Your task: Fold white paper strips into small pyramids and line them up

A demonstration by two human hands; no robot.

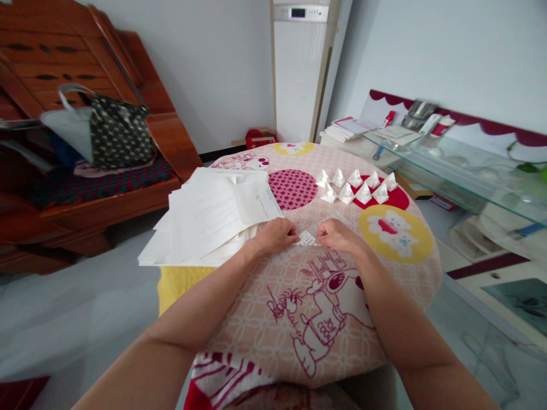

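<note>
The small folded paper lies over the near middle of the worktop, directly between the two hands. Its long axis runs left to right, from one hand to the other, roughly parallel to the person's body; a peak at its middle points away from the person, toward the far edge, and the near side is fairly straight. Dark print shows on its face. The left hand has its fingers curled in and closed on the paper's left end; the right hand is bunched likewise on the right end. The fingers cover both ends, so I cannot tell how the folds run there.

Just beyond the left hand, a loose stack of white sheets spreads over the worktop's left side, a smaller printed sheet on top. Beyond the right hand, well apart from it, white folded pieces stand in two rows with tips upward, partly over a red patch of the patterned cloth.
</note>
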